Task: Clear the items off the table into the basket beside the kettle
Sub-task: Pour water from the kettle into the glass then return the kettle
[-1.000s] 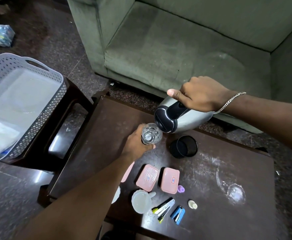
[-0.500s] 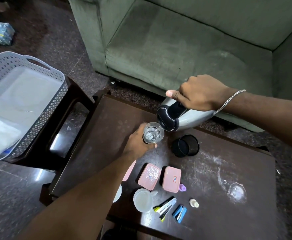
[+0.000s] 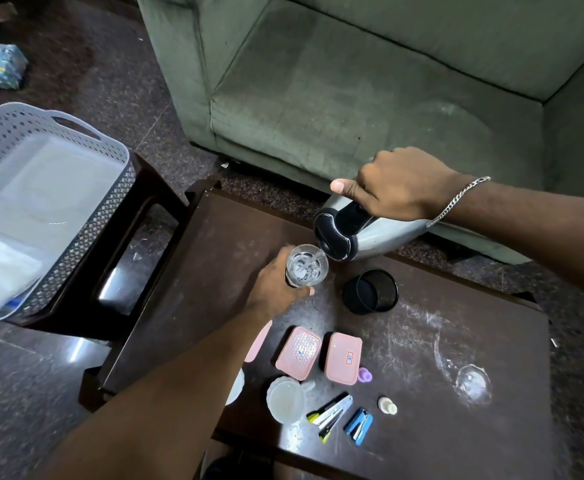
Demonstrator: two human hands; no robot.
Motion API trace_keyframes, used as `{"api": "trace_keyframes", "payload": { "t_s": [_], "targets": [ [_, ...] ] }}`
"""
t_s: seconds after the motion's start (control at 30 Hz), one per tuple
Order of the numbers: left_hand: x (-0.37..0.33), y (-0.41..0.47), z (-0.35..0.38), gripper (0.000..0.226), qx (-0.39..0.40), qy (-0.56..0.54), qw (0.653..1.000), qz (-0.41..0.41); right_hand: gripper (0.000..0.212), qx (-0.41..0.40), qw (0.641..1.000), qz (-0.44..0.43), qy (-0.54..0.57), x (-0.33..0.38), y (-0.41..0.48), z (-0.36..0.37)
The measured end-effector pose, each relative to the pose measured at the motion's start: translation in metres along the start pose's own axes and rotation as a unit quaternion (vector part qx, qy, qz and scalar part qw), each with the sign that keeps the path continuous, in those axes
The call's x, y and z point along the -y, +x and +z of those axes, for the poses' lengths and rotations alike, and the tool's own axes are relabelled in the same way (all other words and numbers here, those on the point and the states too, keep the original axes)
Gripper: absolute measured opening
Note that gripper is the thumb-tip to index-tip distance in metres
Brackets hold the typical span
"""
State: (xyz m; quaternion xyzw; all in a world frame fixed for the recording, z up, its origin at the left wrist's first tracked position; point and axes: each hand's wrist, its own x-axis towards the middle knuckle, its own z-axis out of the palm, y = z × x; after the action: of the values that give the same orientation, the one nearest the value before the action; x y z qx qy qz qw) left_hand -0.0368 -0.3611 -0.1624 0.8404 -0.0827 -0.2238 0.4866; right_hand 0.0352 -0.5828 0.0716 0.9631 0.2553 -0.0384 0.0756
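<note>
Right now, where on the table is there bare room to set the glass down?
Bare: the far-left stretch of the table, left of the left hand on the glass; also between the black mesh cup and the clear lying glass. Crowded: the near edge, around the pink boxes and staplers.
</note>
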Motion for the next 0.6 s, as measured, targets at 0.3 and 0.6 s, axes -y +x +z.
{"api": "trace_keyframes", "payload": {
  "t_s": [0.3, 0.6],
  "targets": [
    [0.0007, 0.0007, 0.0002, 0.08, 0.0, -0.005, 1.0, 0.009, 0.073, 0.006, 1.0, -0.005, -0.005, 0.0002, -0.0014, -0.0016],
    [0.0017, 0.0004, 0.0006, 0.083, 0.006, -0.009, 1.0, -0.005, 0.076, 0.029, 0.999, 0.011, -0.021, 0.0013, -0.0022, -0.0061]
  ]
}}
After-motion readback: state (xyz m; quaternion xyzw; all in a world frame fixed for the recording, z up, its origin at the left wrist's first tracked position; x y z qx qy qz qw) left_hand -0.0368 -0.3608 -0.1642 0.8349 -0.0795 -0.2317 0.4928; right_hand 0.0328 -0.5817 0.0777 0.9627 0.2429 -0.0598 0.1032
